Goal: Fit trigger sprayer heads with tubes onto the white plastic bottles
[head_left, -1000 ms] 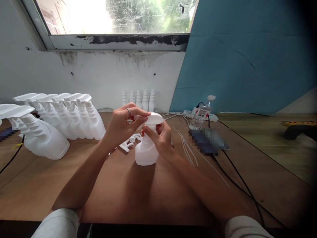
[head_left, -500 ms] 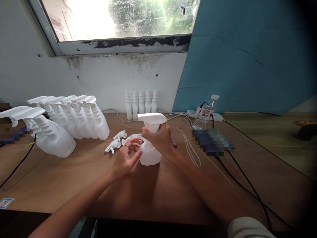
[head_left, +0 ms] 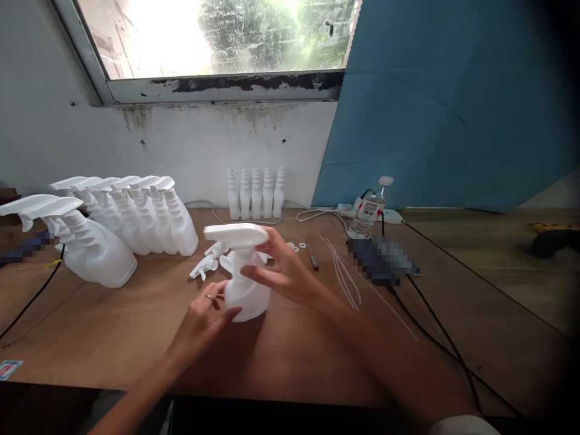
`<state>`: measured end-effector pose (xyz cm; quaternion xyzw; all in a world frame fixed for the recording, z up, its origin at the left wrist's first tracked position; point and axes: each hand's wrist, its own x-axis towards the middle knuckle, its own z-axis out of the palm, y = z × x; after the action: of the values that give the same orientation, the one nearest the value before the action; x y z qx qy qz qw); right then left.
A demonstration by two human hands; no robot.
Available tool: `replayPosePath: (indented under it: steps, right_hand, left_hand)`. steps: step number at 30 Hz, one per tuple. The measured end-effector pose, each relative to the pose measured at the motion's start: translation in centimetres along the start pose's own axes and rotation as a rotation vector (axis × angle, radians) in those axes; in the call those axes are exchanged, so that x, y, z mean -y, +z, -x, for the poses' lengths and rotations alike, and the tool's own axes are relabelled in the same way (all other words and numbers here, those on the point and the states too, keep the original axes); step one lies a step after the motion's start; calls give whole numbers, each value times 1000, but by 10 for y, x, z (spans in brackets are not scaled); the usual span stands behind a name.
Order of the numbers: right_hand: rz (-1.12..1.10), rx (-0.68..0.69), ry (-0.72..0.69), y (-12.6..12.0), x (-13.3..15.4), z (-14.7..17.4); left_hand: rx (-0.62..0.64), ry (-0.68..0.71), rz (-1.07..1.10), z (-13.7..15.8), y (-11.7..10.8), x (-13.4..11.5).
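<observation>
A white spray bottle (head_left: 247, 297) with its trigger head (head_left: 236, 234) on is in front of me, nozzle pointing left. My left hand (head_left: 203, 309) holds its lower body, thumb across the front and fingers at the left side. Around the neck is my right hand (head_left: 284, 269), thumb in front and fingertips partly hidden behind the head. Loose white trigger heads (head_left: 206, 266) lie left of the bottle, and further white parts show partly behind it.
Finished-looking spray bottles (head_left: 158, 217) stand in a row at left, one (head_left: 99, 254) nearer me. Several small white bottles (head_left: 256, 196) line the wall. Thin tubes (head_left: 342, 272), a screwdriver-like tool (head_left: 312, 255), white rings (head_left: 302, 245), a water bottle (head_left: 368, 211) and black cables (head_left: 446, 338) are at right.
The spray bottle has moved left and toward me and is turned slightly. My left hand has closed on its lower body. My right hand has loosened and shifted around the neck.
</observation>
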<state>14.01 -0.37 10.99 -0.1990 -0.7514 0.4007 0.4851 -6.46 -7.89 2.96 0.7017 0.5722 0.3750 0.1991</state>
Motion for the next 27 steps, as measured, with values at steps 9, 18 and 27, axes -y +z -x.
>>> replayPosePath:
  steps: [9,18,27]
  right_hand:
    - [545,-316,102,-118,13,60]
    - [780,-952,565,-301,-74,149]
    - [846,-692,616,-310,-110,183]
  left_hand:
    - [-460,-437,-360,20,-92,61]
    - [-533,-428,-510,6,-118,102]
    - [-590,-365,-687,-4,-119,116]
